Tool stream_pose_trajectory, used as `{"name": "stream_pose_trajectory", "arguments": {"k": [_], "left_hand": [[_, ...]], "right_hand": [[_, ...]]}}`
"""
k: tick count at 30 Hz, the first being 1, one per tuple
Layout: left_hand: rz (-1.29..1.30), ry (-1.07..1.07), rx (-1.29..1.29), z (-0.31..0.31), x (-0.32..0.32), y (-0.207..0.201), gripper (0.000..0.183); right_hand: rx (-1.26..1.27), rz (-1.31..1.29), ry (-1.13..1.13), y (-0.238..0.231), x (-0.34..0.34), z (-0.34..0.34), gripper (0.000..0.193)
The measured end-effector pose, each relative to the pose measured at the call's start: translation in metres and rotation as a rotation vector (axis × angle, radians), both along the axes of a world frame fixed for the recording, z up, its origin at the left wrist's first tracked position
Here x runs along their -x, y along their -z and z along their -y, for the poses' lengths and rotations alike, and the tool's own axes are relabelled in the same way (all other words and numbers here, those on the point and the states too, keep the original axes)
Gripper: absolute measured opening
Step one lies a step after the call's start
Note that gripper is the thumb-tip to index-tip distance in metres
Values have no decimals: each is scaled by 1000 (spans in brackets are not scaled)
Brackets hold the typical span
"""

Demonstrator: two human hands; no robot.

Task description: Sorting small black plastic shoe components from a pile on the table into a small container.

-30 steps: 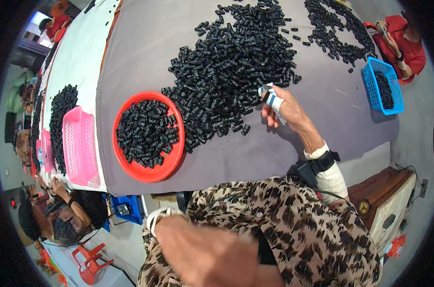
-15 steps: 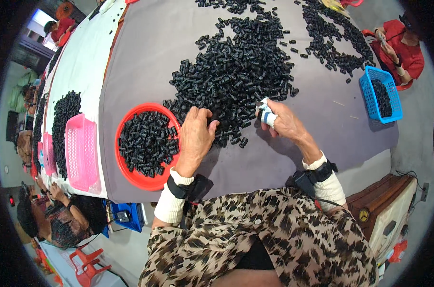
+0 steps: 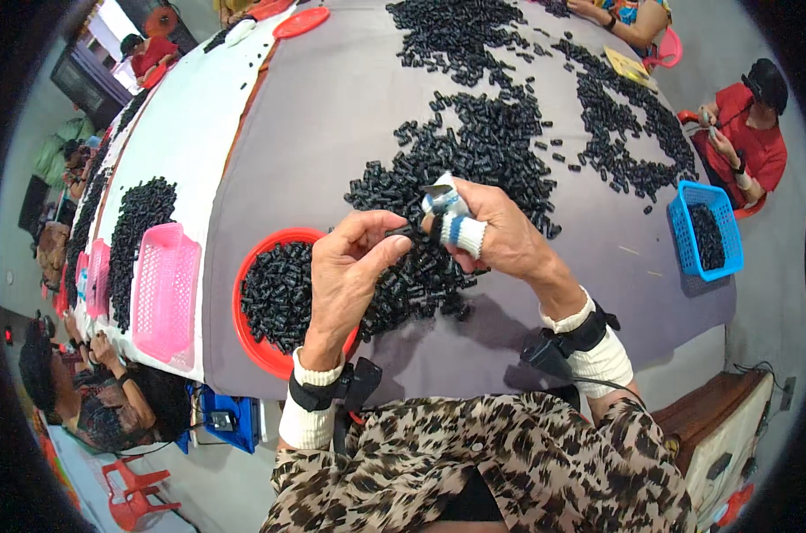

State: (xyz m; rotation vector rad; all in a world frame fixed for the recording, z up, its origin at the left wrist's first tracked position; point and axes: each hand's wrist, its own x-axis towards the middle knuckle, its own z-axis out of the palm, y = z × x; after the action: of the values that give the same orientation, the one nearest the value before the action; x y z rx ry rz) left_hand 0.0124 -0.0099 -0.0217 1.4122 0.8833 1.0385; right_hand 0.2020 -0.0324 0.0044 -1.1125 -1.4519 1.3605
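Observation:
My left hand [image 3: 354, 271] is closed in a pinch on a small black cylindrical piece [image 3: 406, 232], mostly covered by the fingertips. Close on its right, my right hand [image 3: 500, 231] is curled shut around a small tool with a flat metal blade [image 3: 438, 188]; its handle is hidden in the fingers. White cloth with a blue stripe [image 3: 463, 233] wraps a digit of that hand. Both hands hover above a large pile of black cylindrical pieces [image 3: 492, 133]. Beside my left wrist stands a round red basin [image 3: 239, 302] filled with similar pieces, partly hidden by the hand.
A blue basket [image 3: 733, 233] holding black pieces stands at the table's right end, near a seated person in red [image 3: 758, 133]. To the left, a pink basket [image 3: 167, 293] sits on white cloth beside another black pile [image 3: 141, 218]. Other people sit along the left side.
My hands have come together over the pile, the right one moving left. My left hand has lifted off the pile with a black piece pinched. The view has tilted up.

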Motion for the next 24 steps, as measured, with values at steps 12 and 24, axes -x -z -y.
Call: {"name": "stream_pose_trajectory", "arguments": {"k": [12, 24], "left_hand": [[778, 199, 282, -9, 4, -8, 25], [933, 357, 384, -12, 6, -8, 26]], "right_hand": [[-224, 103, -11, -22, 26, -14, 24], [-301, 220, -68, -28, 20, -16, 25]]}}
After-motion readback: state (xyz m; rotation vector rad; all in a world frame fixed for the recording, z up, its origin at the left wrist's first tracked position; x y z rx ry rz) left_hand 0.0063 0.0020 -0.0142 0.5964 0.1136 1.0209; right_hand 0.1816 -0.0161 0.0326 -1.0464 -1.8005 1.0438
